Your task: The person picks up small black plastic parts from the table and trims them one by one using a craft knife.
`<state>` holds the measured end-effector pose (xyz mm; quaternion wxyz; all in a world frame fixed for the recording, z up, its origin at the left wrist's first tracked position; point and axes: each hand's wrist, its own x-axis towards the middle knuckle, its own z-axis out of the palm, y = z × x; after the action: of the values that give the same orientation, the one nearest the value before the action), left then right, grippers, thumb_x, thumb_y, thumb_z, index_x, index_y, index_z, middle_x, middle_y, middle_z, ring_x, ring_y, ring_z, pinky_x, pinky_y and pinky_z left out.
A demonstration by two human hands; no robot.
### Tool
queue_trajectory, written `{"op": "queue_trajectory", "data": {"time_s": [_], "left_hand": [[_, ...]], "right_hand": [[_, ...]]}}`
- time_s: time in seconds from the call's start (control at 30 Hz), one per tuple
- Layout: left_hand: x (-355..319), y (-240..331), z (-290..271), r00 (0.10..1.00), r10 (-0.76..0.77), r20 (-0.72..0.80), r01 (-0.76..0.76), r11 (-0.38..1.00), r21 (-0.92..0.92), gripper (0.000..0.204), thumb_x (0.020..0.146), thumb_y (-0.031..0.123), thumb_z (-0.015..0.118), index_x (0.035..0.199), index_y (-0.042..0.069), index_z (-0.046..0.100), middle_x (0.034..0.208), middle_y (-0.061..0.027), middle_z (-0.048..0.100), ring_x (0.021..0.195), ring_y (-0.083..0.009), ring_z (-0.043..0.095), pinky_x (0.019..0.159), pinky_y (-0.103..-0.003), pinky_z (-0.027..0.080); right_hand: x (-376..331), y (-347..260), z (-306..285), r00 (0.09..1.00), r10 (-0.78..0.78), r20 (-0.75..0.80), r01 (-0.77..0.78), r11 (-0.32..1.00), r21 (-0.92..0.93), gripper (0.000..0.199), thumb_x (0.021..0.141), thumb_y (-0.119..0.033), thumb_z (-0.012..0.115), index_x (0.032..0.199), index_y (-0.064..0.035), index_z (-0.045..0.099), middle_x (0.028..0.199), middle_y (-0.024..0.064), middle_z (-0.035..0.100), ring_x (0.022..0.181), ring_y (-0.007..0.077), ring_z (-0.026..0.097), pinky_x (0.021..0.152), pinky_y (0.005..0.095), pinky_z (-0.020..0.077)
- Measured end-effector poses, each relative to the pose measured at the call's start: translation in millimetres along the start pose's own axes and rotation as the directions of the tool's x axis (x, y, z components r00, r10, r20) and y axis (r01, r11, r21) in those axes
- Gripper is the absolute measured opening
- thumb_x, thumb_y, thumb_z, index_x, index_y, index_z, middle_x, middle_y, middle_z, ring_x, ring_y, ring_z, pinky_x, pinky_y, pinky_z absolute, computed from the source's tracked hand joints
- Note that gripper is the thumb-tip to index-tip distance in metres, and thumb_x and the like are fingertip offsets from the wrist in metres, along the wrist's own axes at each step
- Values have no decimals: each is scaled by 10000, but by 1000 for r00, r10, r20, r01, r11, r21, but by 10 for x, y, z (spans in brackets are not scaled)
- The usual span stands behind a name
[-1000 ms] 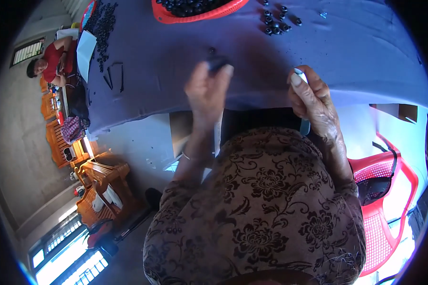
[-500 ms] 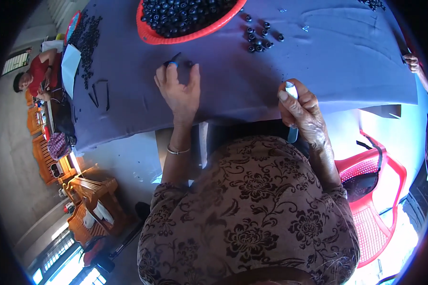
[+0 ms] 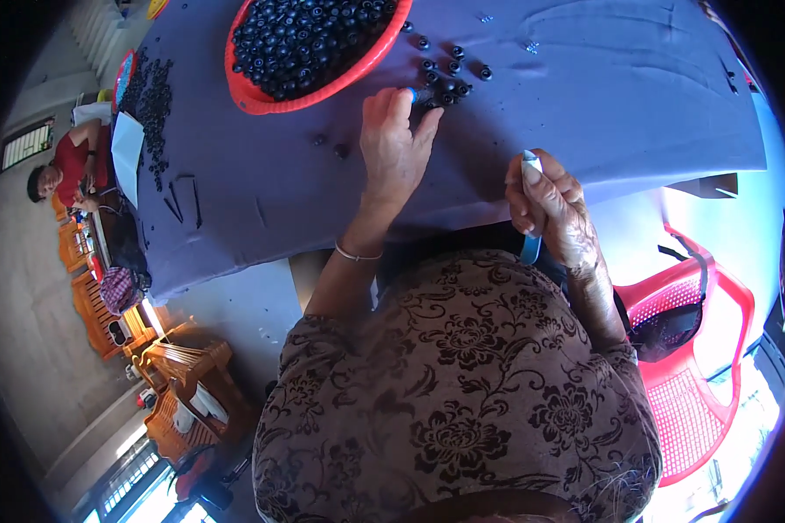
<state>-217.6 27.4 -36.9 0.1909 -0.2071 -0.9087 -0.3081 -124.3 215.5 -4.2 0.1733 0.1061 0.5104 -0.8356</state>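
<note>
My left hand [image 3: 397, 152] reaches over the table to a small group of black round pieces with holes in their tops [image 3: 453, 87]. Its thumb and fingers stand apart, and a bit of blue shows at the fingertips with something dark beyond it. Whether the dark part belongs to the fingers or is a piece they touch, I cannot tell. My right hand [image 3: 554, 205] is closed around a slim tool with a pale pointed tip [image 3: 530, 160] and a light-blue lower end [image 3: 530, 250]. The tip points up past my thumb; the middle is hidden in my fist.
A red basket [image 3: 270, 106] heaped with black pieces stands beyond my left hand. Two loose dark pieces [image 3: 341, 151] lie nearer me. Many small dark parts [image 3: 153, 113] and thin black sticks [image 3: 183, 200] lie at left. A red chair [image 3: 672, 392] stands at right; another person [image 3: 70, 166] sits far left.
My left hand has moved right and a little away from me, from beside the loose pieces to the group right of the basket. My right hand stays nearly still with the tool. The view has shifted slightly.
</note>
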Motion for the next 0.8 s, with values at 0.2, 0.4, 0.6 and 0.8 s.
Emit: {"op": "queue_trajectory", "data": {"time_s": [0.2, 0.4, 0.6, 0.8], "left_hand": [[-97, 109, -194, 906, -401, 133, 421, 829, -368, 188, 736, 65, 671, 872, 6, 556, 821, -55, 584, 697, -171, 545, 584, -273, 428], [-270, 304, -406, 695, -324, 642, 578, -278, -767, 193, 799, -23, 560, 990, 2, 577, 845, -77, 605, 756, -144, 592, 581, -235, 455], [-445, 451, -495, 705, -233, 670, 616, -269, -741, 269, 800, -6, 557, 1065, -5, 511, 915, -91, 574, 745, -128, 554, 585, -230, 459], [-556, 515, -669, 732, -143, 666, 601, -325, -731, 269, 787, 28, 579, 1033, -12, 479, 889, -98, 552, 694, -120, 524, 571, -216, 448]], "right_hand": [[26, 6, 49, 997, 0, 75, 2, 1000, -22, 289, 895, -330, 492, 877, -42, 511, 599, 3, 413, 487, 66, 361, 444, 191, 284], [37, 47, 107, 976, -198, 87, 210, 966, -154, 136, 881, -169, 537, 929, -42, 548, 634, -18, 443, 510, 45, 366, 453, 187, 284], [34, 79, 283, 898, -416, 143, 437, 816, -378, 229, 851, -27, 545, 1079, -17, 542, 829, 18, 529, 732, 89, 508, 597, 177, 425], [-85, 4, 392, 855, -389, 341, 518, 656, -549, 269, 746, 0, 646, 1011, -24, 605, 903, 75, 521, 816, 170, 539, 691, 258, 452]]}}
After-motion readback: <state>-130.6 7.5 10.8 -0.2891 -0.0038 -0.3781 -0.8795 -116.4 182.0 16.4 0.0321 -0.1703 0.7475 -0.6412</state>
